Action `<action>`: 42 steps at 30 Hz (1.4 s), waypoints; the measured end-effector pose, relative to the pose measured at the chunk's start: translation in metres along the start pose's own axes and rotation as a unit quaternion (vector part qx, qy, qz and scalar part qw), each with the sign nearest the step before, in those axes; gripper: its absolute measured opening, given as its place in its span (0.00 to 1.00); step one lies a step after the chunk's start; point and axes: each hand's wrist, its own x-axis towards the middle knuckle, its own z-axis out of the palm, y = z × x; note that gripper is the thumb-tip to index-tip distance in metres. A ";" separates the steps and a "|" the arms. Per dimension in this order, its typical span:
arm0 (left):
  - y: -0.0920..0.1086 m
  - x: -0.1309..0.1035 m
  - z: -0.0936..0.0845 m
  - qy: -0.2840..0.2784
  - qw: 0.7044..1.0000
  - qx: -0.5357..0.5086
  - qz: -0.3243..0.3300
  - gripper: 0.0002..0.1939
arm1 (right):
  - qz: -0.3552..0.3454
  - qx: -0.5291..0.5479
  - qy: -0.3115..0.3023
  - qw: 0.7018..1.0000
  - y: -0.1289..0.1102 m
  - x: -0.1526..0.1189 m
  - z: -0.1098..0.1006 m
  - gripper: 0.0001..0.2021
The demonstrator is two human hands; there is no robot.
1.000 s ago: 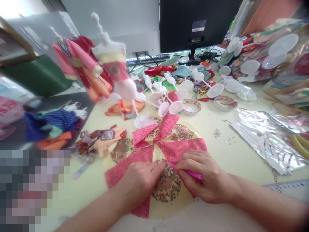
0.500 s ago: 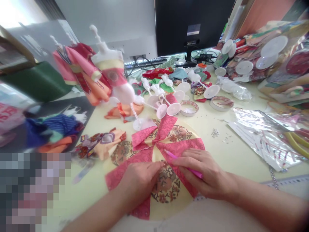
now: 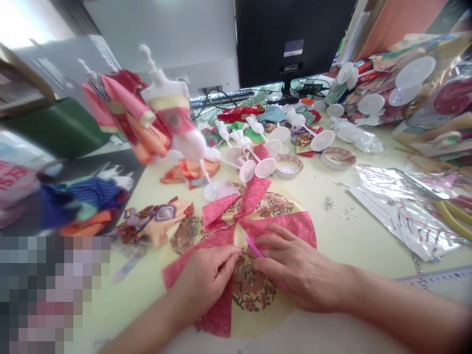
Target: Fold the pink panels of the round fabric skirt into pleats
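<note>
A circular piece of cloth (image 3: 267,235) lies spread on the table, made of pink panels between cream ones with brown floral rounds. My left hand (image 3: 206,275) rests on its left side, thumb and fingertips pinched together near the middle; whatever is between them is too small to make out. In my right hand (image 3: 298,270) is a slim pink pen-shaped stick (image 3: 254,247), closed between thumb and fingers. Its upper end points at the cloth's centre, close to my left fingertips. The right fingers partly cover the stick and a floral panel.
Behind the cloth stand a small doll torso (image 3: 175,113) in a pink band and several white doll stands (image 3: 265,167). Tape rolls (image 3: 289,166), tiny shiny bits (image 3: 329,203) and a silvery packet (image 3: 398,211) lie to the right. Folded garments (image 3: 90,194) are on the left.
My right hand has shifted slightly, bringing the pink stick closer to my left fingertips and standing it steeper. My left hand stays pinched at about the same spot on the cloth.
</note>
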 end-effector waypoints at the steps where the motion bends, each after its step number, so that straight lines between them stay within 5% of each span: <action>1: 0.000 0.000 0.000 -0.002 1.000 -0.005 -0.004 0.12 | 0.002 0.001 -0.001 1.000 0.000 0.000 0.000 0.15; 9: 0.002 0.001 -0.004 -0.022 1.000 -0.001 -0.016 0.12 | 0.005 0.008 0.091 0.996 0.004 -0.005 0.001 0.19; 19: 0.009 0.000 -0.008 -0.023 0.992 -0.110 -0.055 0.13 | -0.002 0.025 0.106 0.994 0.003 -0.003 -0.001 0.20; 23: 0.020 0.002 -0.010 -0.029 0.950 -0.285 -0.124 0.12 | -0.006 0.039 0.151 0.988 0.000 -0.002 -0.003 0.18; 30: 0.027 -0.001 -0.001 -0.079 0.821 -0.527 -0.204 0.12 | -0.007 0.061 0.207 0.976 -0.012 0.004 0.008 0.18; 42: 0.042 -0.007 0.009 -0.085 0.760 -0.555 -0.326 0.16 | 0.018 0.076 0.238 0.968 -0.017 0.008 0.015 0.13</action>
